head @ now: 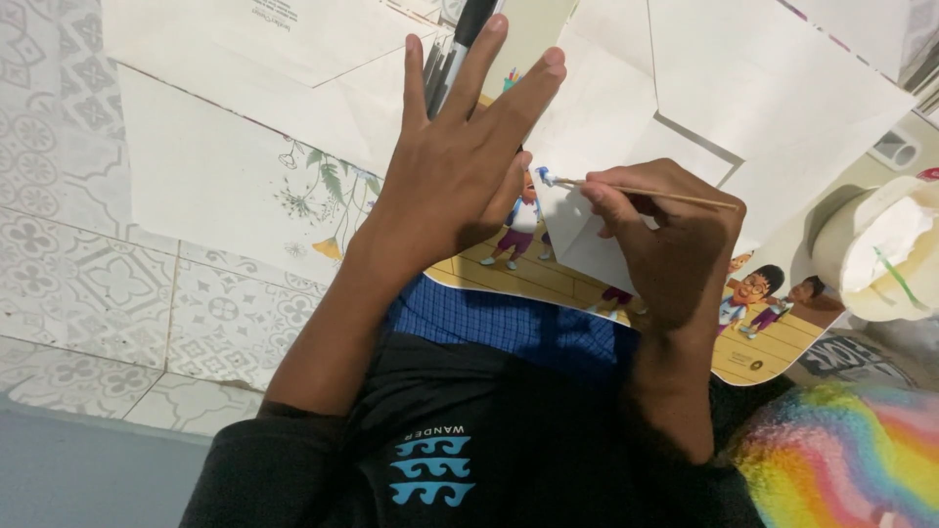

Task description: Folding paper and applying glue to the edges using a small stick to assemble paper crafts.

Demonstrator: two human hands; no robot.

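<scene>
Pinching stick: right hand [675, 249] grips thin stick [646, 193], tip touching white paper [597, 127].
Left hand [460, 166]: fingers spread wide, flat, left of tip.

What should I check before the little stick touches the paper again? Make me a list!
1. Right hand grips the thin stick: ok.
2. Stick's blue-white tip sits over the folded white paper: ok.
3. Left hand lies flat with fingers spread, at the paper's edge: ok.
4. Left fingers clear of the tip: ok, apart.
5. Enough stuff on the tip: cannot tell.
6. White container at the right within reach: probably ok.
</scene>
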